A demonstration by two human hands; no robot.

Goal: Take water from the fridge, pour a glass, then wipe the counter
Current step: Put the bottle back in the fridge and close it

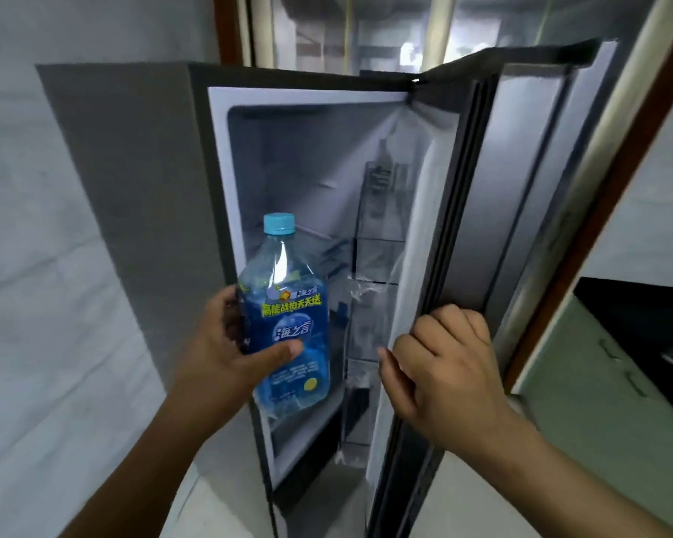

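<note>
Both hands grip: your left hand (226,343) wraps the clear, blue-labelled plastic water bottle (288,300), your right hand (443,366) curls over the open grey fridge door (521,196).

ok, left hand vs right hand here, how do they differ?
The left hand grips the blue-labelled water bottle, thumb across its label; the right hand curls over the edge of the open fridge door. The left hand shows its thumb side; the right hand shows its back and knuckles. Both hold something.
</note>
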